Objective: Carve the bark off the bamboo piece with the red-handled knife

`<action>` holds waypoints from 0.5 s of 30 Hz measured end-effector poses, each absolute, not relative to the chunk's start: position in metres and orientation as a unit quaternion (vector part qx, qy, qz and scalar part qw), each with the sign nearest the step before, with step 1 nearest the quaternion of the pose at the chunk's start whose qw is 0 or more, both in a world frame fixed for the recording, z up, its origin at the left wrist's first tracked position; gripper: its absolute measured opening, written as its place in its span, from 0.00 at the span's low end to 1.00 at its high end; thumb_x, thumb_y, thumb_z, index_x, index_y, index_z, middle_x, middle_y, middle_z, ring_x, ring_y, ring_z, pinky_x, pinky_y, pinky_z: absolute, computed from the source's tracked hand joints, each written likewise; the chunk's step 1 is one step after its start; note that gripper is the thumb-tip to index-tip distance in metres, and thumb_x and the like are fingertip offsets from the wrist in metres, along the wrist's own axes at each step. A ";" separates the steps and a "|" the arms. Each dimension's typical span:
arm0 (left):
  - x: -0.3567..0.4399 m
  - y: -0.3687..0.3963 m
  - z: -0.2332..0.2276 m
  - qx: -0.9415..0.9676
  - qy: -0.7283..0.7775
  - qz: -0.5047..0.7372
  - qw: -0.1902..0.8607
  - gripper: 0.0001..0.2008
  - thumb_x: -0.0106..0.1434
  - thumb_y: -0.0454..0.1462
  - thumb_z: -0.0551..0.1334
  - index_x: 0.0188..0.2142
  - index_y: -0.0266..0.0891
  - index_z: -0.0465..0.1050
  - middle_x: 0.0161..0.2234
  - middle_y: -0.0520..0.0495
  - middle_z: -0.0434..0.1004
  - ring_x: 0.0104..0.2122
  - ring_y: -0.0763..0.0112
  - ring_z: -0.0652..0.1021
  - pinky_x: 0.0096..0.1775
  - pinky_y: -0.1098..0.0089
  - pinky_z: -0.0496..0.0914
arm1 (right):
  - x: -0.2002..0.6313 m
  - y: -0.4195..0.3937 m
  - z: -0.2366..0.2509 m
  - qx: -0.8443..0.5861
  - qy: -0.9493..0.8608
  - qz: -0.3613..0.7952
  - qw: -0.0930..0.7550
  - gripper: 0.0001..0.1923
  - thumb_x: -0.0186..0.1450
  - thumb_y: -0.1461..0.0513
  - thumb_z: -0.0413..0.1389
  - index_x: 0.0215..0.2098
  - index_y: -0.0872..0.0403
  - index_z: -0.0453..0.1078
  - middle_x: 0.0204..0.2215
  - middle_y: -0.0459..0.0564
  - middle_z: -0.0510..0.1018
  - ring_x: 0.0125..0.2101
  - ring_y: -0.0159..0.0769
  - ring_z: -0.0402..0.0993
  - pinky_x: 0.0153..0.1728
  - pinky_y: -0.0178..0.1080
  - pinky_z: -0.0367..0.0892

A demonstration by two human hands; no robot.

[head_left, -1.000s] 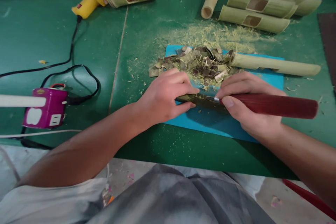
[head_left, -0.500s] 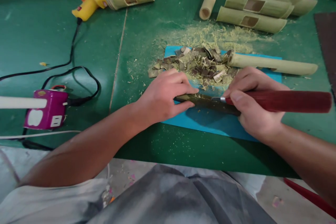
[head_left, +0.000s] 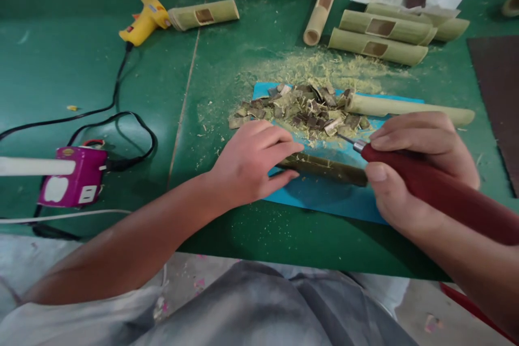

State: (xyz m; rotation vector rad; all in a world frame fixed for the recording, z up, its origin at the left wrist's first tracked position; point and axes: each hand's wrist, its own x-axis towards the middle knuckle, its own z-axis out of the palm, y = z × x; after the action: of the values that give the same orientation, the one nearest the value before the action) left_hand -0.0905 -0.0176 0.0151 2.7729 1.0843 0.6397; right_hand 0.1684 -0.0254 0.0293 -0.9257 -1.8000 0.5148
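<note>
The left hand (head_left: 253, 165) lay just left of the frame's centre, fingers curled down and thumb tucked beneath, pinning the left end of a dark green bamboo piece (head_left: 324, 168) against the blue cutting mat (head_left: 324, 200). The piece ran horizontally from under those fingers toward the right, its far end stopping just short of the right thumb.

The right hand (head_left: 413, 173), at centre right, was closed around a red-handled carving tool (head_left: 446, 194); the handle ran down and to the right out of the fist. The tool's metal tip (head_left: 349, 140) pointed up-left and stood just above the bamboo piece's upper edge; whether it touched the piece could not be determined.

Directly above both hands a heap of bamboo chips (head_left: 300, 108) sat on the mat's upper edge, with fine pale shavings (head_left: 324, 67) spread over the green table (head_left: 60, 65) beyond it. A long pale bamboo tube (head_left: 409, 108) lay across the mat's upper right, near the right knuckles.

In the upper part of the frame were several bamboo tubes with rectangular cut-outs (head_left: 377, 46). A yellow glue gun (head_left: 144, 21) lay at upper left, its black cable running down to a purple socket block (head_left: 71, 184) at the left edge.
</note>
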 end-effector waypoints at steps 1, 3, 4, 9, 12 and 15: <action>-0.090 -0.018 0.018 0.906 0.357 0.225 0.045 0.18 0.67 0.46 0.66 0.51 0.39 0.75 0.43 0.42 0.82 0.40 0.62 0.80 0.43 0.61 0.73 | 0.167 -0.025 0.029 -0.363 -0.755 0.186 0.514 0.10 0.62 0.59 0.66 0.41 0.46 0.72 0.37 0.49 0.77 0.40 0.42 0.77 0.43 0.49 0.74; -0.088 -0.022 0.025 0.895 0.358 0.262 0.043 0.22 0.67 0.48 0.67 0.54 0.39 0.73 0.46 0.41 0.82 0.45 0.61 0.81 0.46 0.61 0.75 | 0.164 -0.023 0.028 -0.352 -0.762 0.163 0.518 0.12 0.62 0.59 0.67 0.43 0.45 0.73 0.38 0.50 0.78 0.41 0.44 0.77 0.43 0.50 0.75; -0.086 -0.024 0.028 0.890 0.356 0.280 0.044 0.22 0.67 0.47 0.67 0.56 0.39 0.72 0.48 0.40 0.81 0.47 0.62 0.82 0.47 0.61 0.76 | 0.163 -0.023 0.027 -0.355 -0.765 0.162 0.513 0.12 0.63 0.59 0.66 0.44 0.45 0.72 0.39 0.50 0.78 0.41 0.45 0.77 0.44 0.50 0.75; -0.073 -0.039 0.042 0.895 0.311 0.317 0.033 0.20 0.69 0.41 0.66 0.58 0.40 0.70 0.51 0.42 0.81 0.49 0.68 0.82 0.50 0.67 0.78 | 0.158 -0.026 0.017 -0.348 -0.765 0.141 0.523 0.23 0.60 0.60 0.67 0.53 0.45 0.70 0.45 0.53 0.77 0.40 0.46 0.77 0.33 0.47 0.76; -0.063 -0.043 0.044 0.910 0.281 0.304 0.001 0.16 0.69 0.37 0.64 0.56 0.41 0.72 0.49 0.45 0.83 0.45 0.71 0.83 0.48 0.69 0.78 | 0.158 -0.028 0.010 -0.393 -0.767 0.175 0.477 0.33 0.62 0.57 0.66 0.63 0.39 0.63 0.47 0.53 0.76 0.41 0.46 0.77 0.32 0.46 0.75; -0.052 -0.043 0.043 0.901 0.302 0.306 -0.056 0.14 0.70 0.33 0.62 0.54 0.44 0.74 0.42 0.51 0.85 0.37 0.74 0.82 0.42 0.70 0.76 | 0.160 -0.030 0.004 -0.396 -0.768 0.182 0.470 0.39 0.62 0.53 0.65 0.67 0.35 0.56 0.47 0.50 0.76 0.40 0.47 0.77 0.34 0.47 0.76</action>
State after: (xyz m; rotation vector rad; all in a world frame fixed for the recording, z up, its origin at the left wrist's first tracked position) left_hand -0.0517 -0.0431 0.0428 2.9363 0.9833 0.9975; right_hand 0.1604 -0.0299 0.0041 -0.9713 -1.8818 0.4451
